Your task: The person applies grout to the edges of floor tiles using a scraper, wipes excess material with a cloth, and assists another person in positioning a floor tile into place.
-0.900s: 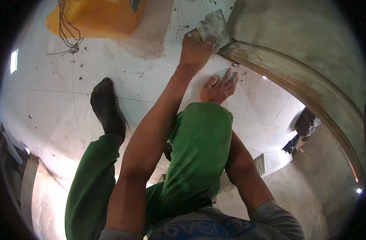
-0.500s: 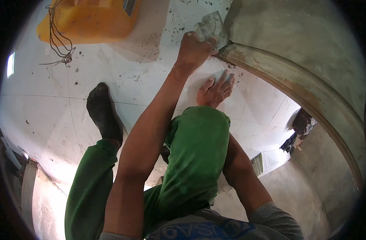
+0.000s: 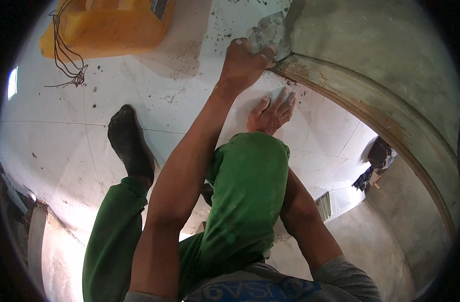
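My left hand (image 3: 242, 63) grips a flat, grey, plaster-smeared piece (image 3: 269, 34), perhaps a scraper blade, at the corner where the grey wall (image 3: 371, 40) meets the white tiled floor (image 3: 174, 95); the fingers partly hide it. Dark crumbs lie along the foot of the skirting strip (image 3: 340, 86) beside it. Below, my right hand (image 3: 272, 115) rests flat on the floor with its fingers spread, just beyond my green-trousered knee (image 3: 247, 171). My dark-socked foot (image 3: 129, 143) is on the tiles to the left.
A yellow jerrycan (image 3: 104, 27) stands at the upper left, with a loose coil of dark wire (image 3: 66, 55) over its near side. At the right, dark bundles (image 3: 380, 151) and a white panel or stack (image 3: 340, 204) lie by the wall.
The view has shifted slightly, so the jerrycan and foot appear further left or lower. My left hand has moved a little with the grey piece, still at the corner; my right hand stays flat.
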### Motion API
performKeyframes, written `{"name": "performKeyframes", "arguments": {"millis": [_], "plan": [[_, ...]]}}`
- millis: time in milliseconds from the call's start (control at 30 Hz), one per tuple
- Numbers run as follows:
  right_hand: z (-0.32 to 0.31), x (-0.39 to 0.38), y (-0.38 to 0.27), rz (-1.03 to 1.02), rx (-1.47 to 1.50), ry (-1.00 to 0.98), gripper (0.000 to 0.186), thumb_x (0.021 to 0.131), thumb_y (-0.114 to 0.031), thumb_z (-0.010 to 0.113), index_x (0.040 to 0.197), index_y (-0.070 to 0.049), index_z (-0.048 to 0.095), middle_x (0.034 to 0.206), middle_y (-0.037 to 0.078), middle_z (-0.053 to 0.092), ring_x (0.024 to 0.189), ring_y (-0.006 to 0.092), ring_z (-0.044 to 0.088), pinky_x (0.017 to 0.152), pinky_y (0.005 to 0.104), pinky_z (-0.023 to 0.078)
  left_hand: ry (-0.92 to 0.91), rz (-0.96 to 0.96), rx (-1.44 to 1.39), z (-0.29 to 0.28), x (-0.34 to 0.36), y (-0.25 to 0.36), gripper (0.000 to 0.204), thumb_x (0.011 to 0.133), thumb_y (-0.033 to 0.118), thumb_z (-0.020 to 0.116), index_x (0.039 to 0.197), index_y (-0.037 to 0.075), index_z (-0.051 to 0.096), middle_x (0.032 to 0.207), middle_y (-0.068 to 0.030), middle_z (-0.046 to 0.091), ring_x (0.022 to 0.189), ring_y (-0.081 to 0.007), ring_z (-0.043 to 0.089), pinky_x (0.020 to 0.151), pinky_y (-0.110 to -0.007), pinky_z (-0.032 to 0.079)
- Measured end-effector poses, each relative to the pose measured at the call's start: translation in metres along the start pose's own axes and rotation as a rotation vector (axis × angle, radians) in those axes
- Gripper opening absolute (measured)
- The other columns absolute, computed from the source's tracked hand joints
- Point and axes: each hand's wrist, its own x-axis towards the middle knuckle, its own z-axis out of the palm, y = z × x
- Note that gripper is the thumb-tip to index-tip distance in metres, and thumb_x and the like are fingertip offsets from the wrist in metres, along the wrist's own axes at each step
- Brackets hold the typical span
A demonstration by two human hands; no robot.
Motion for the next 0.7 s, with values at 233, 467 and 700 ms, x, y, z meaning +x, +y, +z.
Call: {"name": "performKeyframes", "arguments": {"millis": [233,467,700], "plan": [[0.0,-0.001,-0.001,-0.01,-0.001,0.005,0.07,0.105,-0.032,0.047,0.163,0.005,0.037,0.165,0.039,0.032,0.155,0.0555,0.029,0.123,0.0693,0.024,-0.068,0.221,0.168,-0.003,0.0,0.002,0.035,0.091,0.022,0.075,0.088,-0.012,0.071,0.076,-0.022,0.073,0.073,-0.0304,0.07,0.071,-0.044,0.056],[-0.003,0.0,-0.004,0.02,-0.011,-0.012,0.069,0.104,-0.031,0.048,0.162,0.005,0.039,0.166,0.036,0.033,0.156,0.0538,0.029,0.124,0.0688,0.025,0.036,0.788,0.778,-0.009,-0.001,-0.005,0.018,0.08,0.018,0.079,0.096,0.008,0.08,0.068,-0.0137,0.068,0.068,-0.0343,0.071,0.064,-0.048,0.056],[-0.002,0.0,-0.006,0.01,-0.014,0.006,0.068,0.104,-0.03,0.048,0.162,0.005,0.04,0.167,0.036,0.032,0.156,0.0529,0.029,0.125,0.067,0.024,0.08,0.984,0.792,-0.009,0.004,-0.017,0.016,0.081,0.018,0.079,0.094,0.009,0.078,0.07,-0.013,0.069,0.069,-0.0336,0.072,0.063,-0.05,0.055]]}}
